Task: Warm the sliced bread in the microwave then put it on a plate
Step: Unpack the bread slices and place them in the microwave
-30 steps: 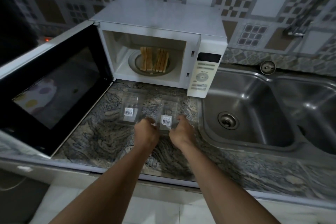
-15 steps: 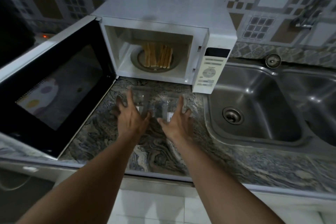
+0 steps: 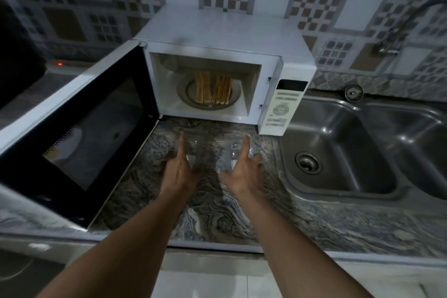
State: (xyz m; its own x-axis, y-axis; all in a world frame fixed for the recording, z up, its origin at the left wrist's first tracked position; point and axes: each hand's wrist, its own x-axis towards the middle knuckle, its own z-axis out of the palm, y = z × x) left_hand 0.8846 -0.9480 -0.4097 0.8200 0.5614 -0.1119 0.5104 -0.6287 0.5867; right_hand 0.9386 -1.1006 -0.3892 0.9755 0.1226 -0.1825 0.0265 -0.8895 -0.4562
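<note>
l hand [image 3: 177, 172] + r hand [image 3: 244, 172] both spread flat, fingers straight, thumbs out, holding nothing, low over the counter [image 3: 217, 220] at two clear plastic trays [image 3: 193, 145]. it's blurry there, so can't tell if fingertips touch the trays or just hover. beyond them is the microwave [image 3: 225, 29] w/ door [image 3: 79, 128] open wide to the left. bread slices [image 3: 212, 89] stand on edge in two bunches on the turntable [image 3: 210, 107] inside, well apart from both hands. sink [image 3: 338, 152] off to the right. bread is prob light, soft, crumbly and squashes easy. best to pinch a bunch by its flat outer faces, gentle grip, else slices fan out + topple.
</note>
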